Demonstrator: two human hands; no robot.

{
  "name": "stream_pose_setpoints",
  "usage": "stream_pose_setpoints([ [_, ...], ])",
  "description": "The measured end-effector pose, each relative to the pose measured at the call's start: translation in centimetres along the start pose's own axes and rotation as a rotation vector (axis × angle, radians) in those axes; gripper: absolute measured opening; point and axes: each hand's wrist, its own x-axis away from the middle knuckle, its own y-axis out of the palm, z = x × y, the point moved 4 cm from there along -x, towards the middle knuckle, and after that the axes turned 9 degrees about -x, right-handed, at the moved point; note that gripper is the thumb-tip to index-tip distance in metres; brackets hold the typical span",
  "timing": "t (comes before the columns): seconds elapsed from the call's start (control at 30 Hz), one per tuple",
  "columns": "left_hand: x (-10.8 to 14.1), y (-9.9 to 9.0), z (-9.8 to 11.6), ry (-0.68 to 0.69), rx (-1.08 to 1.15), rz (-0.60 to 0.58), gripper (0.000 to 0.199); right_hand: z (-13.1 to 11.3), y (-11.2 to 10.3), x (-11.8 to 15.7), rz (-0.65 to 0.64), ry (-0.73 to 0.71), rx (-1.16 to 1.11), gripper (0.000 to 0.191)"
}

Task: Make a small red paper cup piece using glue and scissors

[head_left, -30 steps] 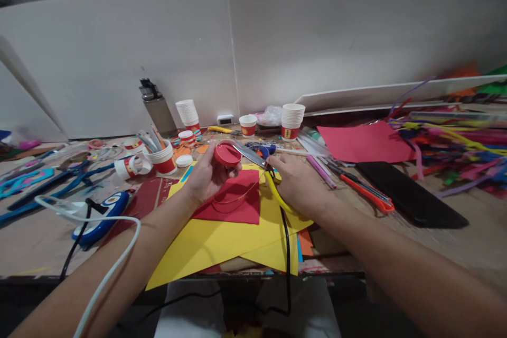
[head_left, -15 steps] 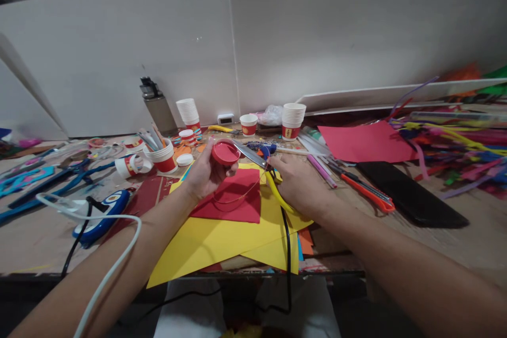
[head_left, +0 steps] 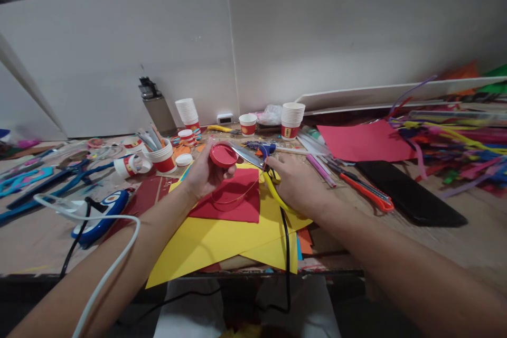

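My left hand [head_left: 203, 173] is closed around a round red cup-shaped piece [head_left: 224, 155], its flat red face tipped toward me. In my right hand [head_left: 299, 180] are scissors with yellow handles [head_left: 274, 190]. Their metal blades [head_left: 250, 156] reach left to the rim of the red piece; the exact contact is hard to make out. A thin curled strip [head_left: 233, 202] dangles between the hands. Below them a red sheet [head_left: 237, 208] lies on yellow sheets [head_left: 206, 243].
Stacked paper cups [head_left: 292, 120] and a dark bottle [head_left: 157, 108] stand at the back by white boards. A cup of pens [head_left: 160, 157] and a blue device with a white cable [head_left: 105, 216] are left. To the right lie a red utility knife [head_left: 366, 190] and a black phone [head_left: 412, 193].
The red piece has tilted slightly in my left hand, its face now turned more toward me. My right hand and the scissors have barely shifted.
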Motion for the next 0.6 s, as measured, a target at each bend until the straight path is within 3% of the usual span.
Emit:
stream_pose_setpoints([
  [0.6,-0.07,-0.35,-0.19,-0.05,-0.016,-0.027,0.049,-0.31,-0.14,0.07,-0.009,-0.034,-0.001,0.033],
])
